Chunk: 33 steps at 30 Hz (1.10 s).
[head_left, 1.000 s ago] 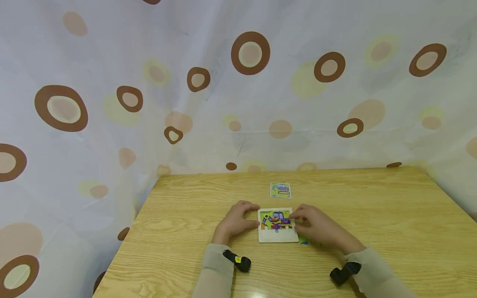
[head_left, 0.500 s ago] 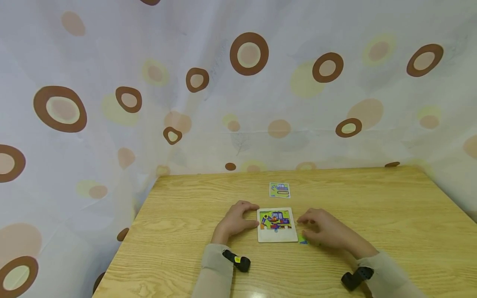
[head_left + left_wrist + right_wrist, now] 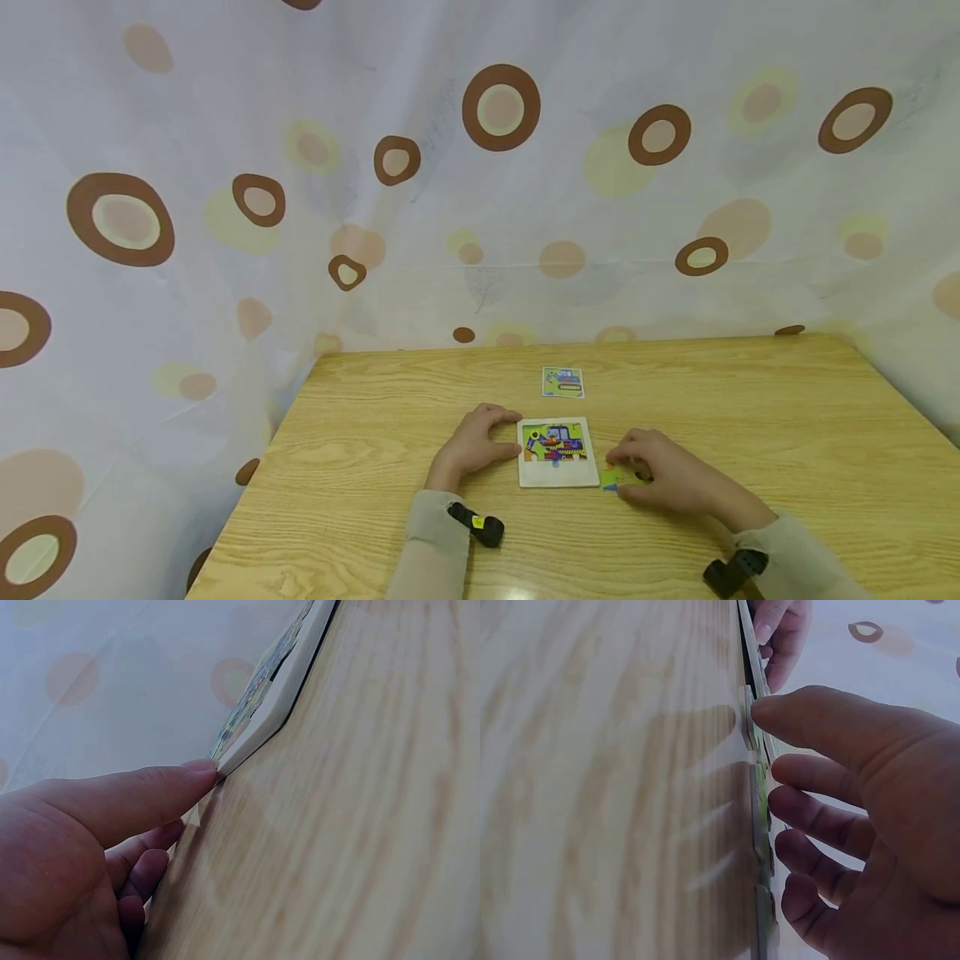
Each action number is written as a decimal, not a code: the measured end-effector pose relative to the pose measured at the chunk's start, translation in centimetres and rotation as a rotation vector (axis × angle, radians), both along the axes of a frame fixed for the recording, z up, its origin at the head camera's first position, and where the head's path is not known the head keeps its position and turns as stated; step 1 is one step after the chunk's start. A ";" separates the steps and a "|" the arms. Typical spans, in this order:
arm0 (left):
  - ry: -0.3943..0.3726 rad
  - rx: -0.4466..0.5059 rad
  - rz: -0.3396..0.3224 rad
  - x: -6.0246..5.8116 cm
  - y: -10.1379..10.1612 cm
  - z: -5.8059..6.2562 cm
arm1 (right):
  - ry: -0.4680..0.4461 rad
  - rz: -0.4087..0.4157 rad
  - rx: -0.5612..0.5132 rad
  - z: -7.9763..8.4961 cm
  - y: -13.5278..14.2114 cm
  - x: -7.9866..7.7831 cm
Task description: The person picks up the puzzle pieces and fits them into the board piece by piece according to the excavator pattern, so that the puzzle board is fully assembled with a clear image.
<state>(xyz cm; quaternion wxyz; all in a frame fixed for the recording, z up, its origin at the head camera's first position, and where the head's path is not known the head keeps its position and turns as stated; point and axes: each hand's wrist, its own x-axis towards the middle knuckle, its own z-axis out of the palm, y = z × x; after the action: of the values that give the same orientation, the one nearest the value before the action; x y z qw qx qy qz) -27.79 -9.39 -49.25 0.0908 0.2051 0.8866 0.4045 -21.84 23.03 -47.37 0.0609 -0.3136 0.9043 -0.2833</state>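
Left hand (image 3: pixel 472 443), digits apart, braces the board (image 3: pixel 557 477); right hand (image 3: pixel 666 475), thumb apart, perhaps touches pieces (image 3: pixel 610 478), best lifted by edges.

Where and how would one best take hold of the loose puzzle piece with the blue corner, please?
Probably by its near and far edges, coming from above right: the puzzle piece lies flat on the table, its left side close beside the puzzle board, while the right hand is at its right.
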 end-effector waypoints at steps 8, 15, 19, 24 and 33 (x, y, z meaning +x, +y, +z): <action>0.006 0.000 -0.003 0.2 0.0 0.3 | -0.005 0.028 -0.006 -0.2 -0.1 0.0; 0.016 -0.001 -0.003 0.1 0.1 0.1 | -0.032 0.034 -0.026 -0.3 -0.3 -0.3; 0.008 -0.008 0.009 0.0 0.1 -0.1 | -0.021 0.032 -0.025 -0.3 -0.4 -0.3; 0.005 -0.006 0.012 -0.1 0.0 -0.3 | -0.011 0.020 -0.015 0.0 -0.6 -0.2; 0.007 -0.009 0.012 -0.2 0.0 -0.3 | 0.038 -0.015 0.017 0.4 -0.9 0.1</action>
<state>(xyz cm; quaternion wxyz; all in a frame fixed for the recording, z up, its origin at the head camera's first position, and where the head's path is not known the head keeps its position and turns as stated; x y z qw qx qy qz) -27.96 -9.38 -49.60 0.0861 0.2007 0.8899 0.4004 -21.73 22.10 -46.97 0.0445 -0.3115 0.9100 -0.2701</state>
